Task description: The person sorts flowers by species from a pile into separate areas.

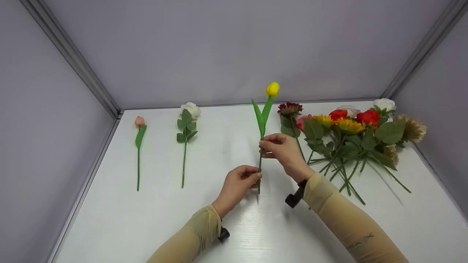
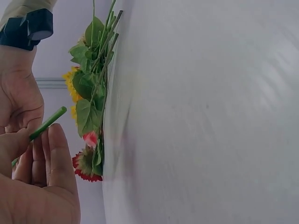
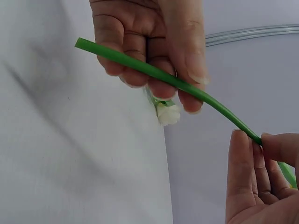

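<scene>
Tulip light, stem thin and bendy; pinched low by left hand, mid-stem by right hand; fingers clamped on stem.

We see only faint dark letters on the right sleeve, maybe "MAX", not clear. We find no other readable text.

Yellow-budded tulip, green stem upright, leaves mid-stem, above the white table.
</scene>
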The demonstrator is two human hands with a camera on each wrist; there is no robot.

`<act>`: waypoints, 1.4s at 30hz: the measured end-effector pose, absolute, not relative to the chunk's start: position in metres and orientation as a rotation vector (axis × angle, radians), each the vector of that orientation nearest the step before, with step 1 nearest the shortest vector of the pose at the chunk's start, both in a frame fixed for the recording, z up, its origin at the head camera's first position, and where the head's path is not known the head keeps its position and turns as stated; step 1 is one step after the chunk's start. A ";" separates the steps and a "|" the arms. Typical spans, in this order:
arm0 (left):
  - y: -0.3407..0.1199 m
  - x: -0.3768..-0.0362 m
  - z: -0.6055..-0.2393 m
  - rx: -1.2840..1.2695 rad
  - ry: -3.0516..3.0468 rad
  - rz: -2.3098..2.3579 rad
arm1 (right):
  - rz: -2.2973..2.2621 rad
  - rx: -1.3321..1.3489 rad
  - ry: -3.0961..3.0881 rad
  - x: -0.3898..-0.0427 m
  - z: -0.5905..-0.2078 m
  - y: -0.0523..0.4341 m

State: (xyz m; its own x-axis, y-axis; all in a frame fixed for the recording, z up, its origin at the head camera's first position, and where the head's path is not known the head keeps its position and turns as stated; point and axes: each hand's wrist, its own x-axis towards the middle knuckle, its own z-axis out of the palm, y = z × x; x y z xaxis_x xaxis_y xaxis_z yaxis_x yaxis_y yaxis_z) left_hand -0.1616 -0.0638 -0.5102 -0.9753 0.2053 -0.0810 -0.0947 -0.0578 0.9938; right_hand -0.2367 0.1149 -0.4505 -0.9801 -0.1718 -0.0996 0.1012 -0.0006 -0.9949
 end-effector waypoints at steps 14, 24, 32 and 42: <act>-0.083 -0.170 -0.505 0.066 2.157 2.058 | -2.083 -0.090 2.099 -0.233 -0.461 0.099; -0.221 -0.183 -0.495 -0.215 2.612 1.781 | -1.249 -0.661 2.717 -0.212 -0.471 0.087; -0.358 -0.176 -0.505 -0.571 2.950 1.230 | -0.680 -1.087 2.885 -0.204 -0.478 0.069; -0.395 -0.174 -0.525 -0.695 2.929 1.123 | -0.545 -1.202 2.822 -0.200 -0.483 0.052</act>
